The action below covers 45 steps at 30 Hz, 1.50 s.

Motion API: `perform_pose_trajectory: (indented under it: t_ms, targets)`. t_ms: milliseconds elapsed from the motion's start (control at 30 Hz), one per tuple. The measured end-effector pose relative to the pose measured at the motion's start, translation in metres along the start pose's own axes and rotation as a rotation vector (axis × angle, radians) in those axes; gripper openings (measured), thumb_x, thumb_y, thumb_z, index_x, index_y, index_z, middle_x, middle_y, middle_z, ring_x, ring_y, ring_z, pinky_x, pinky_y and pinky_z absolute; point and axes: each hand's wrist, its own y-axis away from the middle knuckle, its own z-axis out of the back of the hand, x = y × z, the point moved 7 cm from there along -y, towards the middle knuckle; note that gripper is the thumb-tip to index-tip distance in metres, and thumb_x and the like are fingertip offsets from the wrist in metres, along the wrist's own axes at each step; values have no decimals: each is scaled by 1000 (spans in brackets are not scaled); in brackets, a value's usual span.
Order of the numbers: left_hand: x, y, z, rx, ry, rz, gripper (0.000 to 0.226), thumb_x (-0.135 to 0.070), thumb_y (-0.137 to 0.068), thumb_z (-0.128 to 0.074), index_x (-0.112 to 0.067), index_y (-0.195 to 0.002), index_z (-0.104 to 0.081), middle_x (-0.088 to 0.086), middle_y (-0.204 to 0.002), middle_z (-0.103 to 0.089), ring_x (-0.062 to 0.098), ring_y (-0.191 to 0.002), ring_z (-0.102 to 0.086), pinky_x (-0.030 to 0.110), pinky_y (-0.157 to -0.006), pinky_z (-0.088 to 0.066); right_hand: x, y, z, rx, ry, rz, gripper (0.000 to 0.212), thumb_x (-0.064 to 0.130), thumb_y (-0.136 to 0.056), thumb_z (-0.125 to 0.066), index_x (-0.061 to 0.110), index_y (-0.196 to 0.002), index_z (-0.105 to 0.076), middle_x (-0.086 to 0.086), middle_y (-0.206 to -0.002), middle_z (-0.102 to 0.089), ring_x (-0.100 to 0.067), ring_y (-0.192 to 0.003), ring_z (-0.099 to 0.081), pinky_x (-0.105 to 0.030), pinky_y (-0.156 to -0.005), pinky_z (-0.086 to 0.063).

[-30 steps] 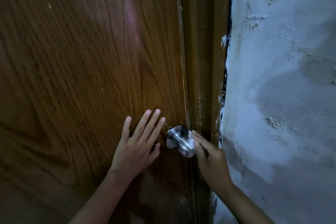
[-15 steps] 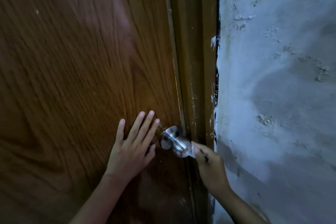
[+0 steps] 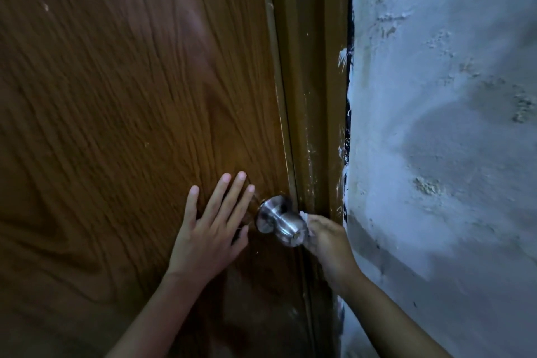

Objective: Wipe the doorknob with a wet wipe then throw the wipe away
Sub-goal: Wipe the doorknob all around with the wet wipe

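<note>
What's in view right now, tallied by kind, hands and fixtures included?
Hands: 2, the left hand flat on the door, the right hand pressing the wipe to the knob
Wet wipes: 1, the wet wipe
Doorknobs: 1, the doorknob
Doors: 1, the wooden door
Walls: 1, the plaster wall
Total: 6

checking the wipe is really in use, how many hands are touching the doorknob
1. The right hand presses the wet wipe against the right side of the doorknob. The left hand lies flat on the door, beside it, apart.
</note>
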Motion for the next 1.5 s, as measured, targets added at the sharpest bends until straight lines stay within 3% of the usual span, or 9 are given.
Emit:
perform_pose_trajectory:
  t_ms: [200, 333, 500, 633, 767, 1000, 1233, 1433, 1500]
  targets:
    - [0, 1, -1, -1, -11, -6, 67, -48, -87, -32, -16, -145, -23, 11, -155, -9, 26, -141, -9, 52, -114, 5, -28, 19, -22, 156, -553, -375, 25, 3, -91, -37, -4, -106, -56, -20, -92, -72, -27, -88, -68, -34, -75, -55]
    - [0, 0, 1, 2, -6, -3, 67, -48, -87, -32, -16, -145, -23, 6, -153, -15, 25, -140, -10, 52, -114, 6, -19, 16, -11, 70, -445, -264, 26, 1, -92, -39, -1, -110, -57, -21, -107, -65, -30, -100, -62, -33, -83, -51]
    - [0, 0, 1, -2, -19, -1, 67, -48, -87, -31, -16, -145, -20, 5, -152, -17, 25, -140, -8, 52, -114, 4, 13, 8, -6, -2, -235, -88, 20, 6, -91, -45, 10, -95, -64, -10, -98, -67, -18, -92, -63, -26, -79, -50]
    - [-1, -1, 1, -9, -28, -3, 67, -48, -87, -30, -15, -145, -20, 5, -153, -12, 26, -140, -9, 52, -114, 3, 0, 5, -18, 17, -425, -282, 21, 9, -93, -43, 2, -103, -60, -14, -98, -65, -22, -88, -62, -30, -76, -50]
    - [0, 0, 1, -13, -25, -9, 68, -48, -87, -31, -15, -146, -21, 7, -153, -13, 26, -141, -9, 52, -114, 2, -13, 17, -28, 55, -653, -456, 21, 2, -91, -36, -6, -94, -56, -24, -92, -63, -31, -88, -60, -42, -82, -50]
    - [0, 1, 0, -17, -29, -7, 67, -48, -89, -28, -15, -146, -18, 13, -156, 1, 26, -141, -7, 52, -114, 2, -20, 31, -36, 95, -824, -521, 23, -1, -90, -35, -8, -87, -57, -27, -77, -69, -34, -85, -62, -43, -59, -58]
    - [0, 0, 2, -10, -23, -6, 69, -49, -87, -32, -15, -146, -19, 5, -154, -10, 26, -141, -7, 52, -114, 1, -6, 26, -7, -66, -455, -273, 15, 5, -91, -45, 4, -92, -59, -17, -94, -64, -26, -90, -61, -36, -84, -48]
    - [0, 0, 1, -4, -5, 0, 69, -49, -87, -32, -15, -146, -19, 4, -153, -11, 26, -141, -7, 51, -114, 2, 40, 20, -6, -65, 308, 365, 21, 12, -89, -52, 17, -103, -67, 12, -97, -67, -4, -93, -62, -6, -74, -48]
    - [1, -1, 1, -8, -13, 2, 69, -49, -87, -31, -15, -146, -19, 7, -154, -9, 26, -141, -6, 51, -114, 2, 52, 25, -18, -30, 545, 642, 23, 14, -90, -52, 15, -107, -66, 13, -106, -64, -1, -103, -59, -4, -85, -44]
